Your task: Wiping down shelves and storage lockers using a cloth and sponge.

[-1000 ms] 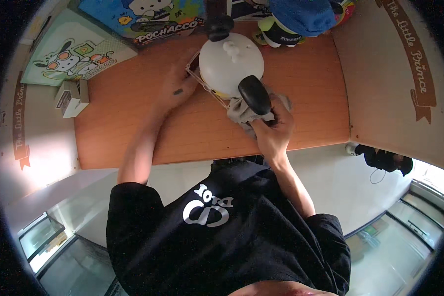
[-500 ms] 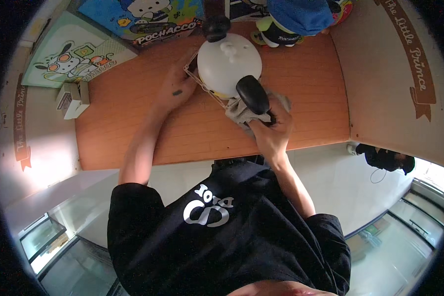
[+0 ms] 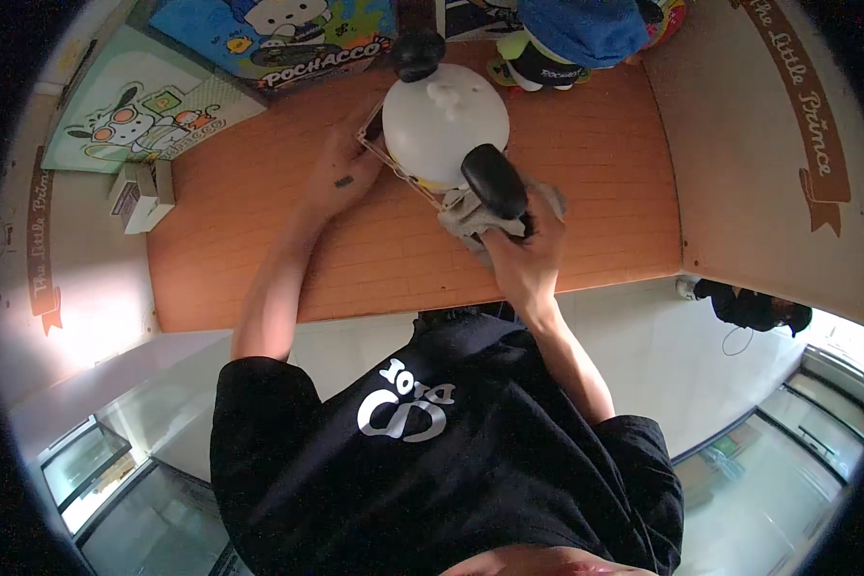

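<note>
A large figurine (image 3: 445, 125) with a round white head and two black ears stands on the orange-brown shelf board. My left hand (image 3: 348, 165) grips its left side, the fingertips hidden behind it. A thin, light-coloured frame-like strip (image 3: 400, 171) runs along the figurine's near left edge. In my right hand (image 3: 538, 235) a crumpled grey cloth (image 3: 472, 217) is bunched and pressed against the figurine's near right side, under the lower black ear (image 3: 494, 180). The figurine's body is mostly out of sight beneath its head.
Behind stand a blue cartoon picture panel (image 3: 307, 48) and a toy figure with a blue top (image 3: 586, 34). At left, a pale green picture panel (image 3: 154, 106) leans beside a small white box (image 3: 144, 197). Side walls (image 3: 749, 154) bound the shelf board (image 3: 605, 192).
Very little differs. My right hand and the cloth have shifted slightly against the figurine, whose head has tilted a touch. My left hand keeps its place.
</note>
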`<action>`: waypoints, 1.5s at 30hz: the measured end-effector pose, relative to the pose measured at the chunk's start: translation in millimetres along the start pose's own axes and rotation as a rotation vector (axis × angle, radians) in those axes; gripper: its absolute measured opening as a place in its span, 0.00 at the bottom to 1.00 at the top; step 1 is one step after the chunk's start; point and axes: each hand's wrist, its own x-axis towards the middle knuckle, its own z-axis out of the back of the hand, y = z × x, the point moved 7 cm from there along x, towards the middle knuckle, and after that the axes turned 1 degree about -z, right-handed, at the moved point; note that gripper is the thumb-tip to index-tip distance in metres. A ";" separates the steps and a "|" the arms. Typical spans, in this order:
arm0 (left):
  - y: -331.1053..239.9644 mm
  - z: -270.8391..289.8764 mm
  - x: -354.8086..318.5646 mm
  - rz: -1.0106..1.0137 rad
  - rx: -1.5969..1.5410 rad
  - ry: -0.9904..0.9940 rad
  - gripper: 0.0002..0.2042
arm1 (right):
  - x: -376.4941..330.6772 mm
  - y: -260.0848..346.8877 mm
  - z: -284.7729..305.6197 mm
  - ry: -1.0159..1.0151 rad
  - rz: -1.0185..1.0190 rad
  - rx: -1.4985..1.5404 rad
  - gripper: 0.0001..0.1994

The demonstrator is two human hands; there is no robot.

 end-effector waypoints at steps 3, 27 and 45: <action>-5.6 -0.2 0.7 -0.038 0.012 0.002 0.22 | -0.8 -9.1 1.7 -0.024 -0.038 0.022 0.10; -20.8 2.1 4.5 0.163 -0.039 -0.008 0.17 | -11.5 -26.7 17.4 -0.158 -0.228 0.302 0.13; -32.7 -2.5 -0.4 0.062 0.038 -0.023 0.19 | -17.8 -38.3 37.5 -0.509 -0.285 0.463 0.15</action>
